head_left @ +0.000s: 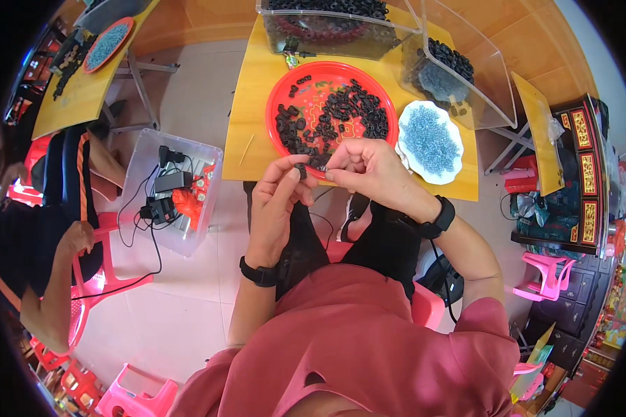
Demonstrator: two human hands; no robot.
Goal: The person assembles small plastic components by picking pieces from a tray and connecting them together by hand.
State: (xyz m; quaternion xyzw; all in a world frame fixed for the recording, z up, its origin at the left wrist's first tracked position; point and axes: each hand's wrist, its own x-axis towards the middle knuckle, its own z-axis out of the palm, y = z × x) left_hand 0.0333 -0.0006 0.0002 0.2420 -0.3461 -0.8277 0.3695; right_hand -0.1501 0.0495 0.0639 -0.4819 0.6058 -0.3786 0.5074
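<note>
Between thumb and forefinger my left hand (275, 198) grips a small black part (300, 170) just over the near rim of a red tray (274, 90). Close to its right, the fingers of my right hand (368, 168) are pinched together; a tiny pale piece seems to sit at their tips, too small to name. Many small black parts (355, 104) lie spread across the tray. To the tray's right stands a white scalloped plate (454, 170) heaped with small bluish-clear pieces (430, 139).
Clear plastic bins (334, 38) with more black parts line the back of the yellow table (247, 149). A thin stick (247, 149) lies left of the tray. On the floor at left sits a clear box (209, 187) with cables and adapters. Another person (49, 208) sits further left.
</note>
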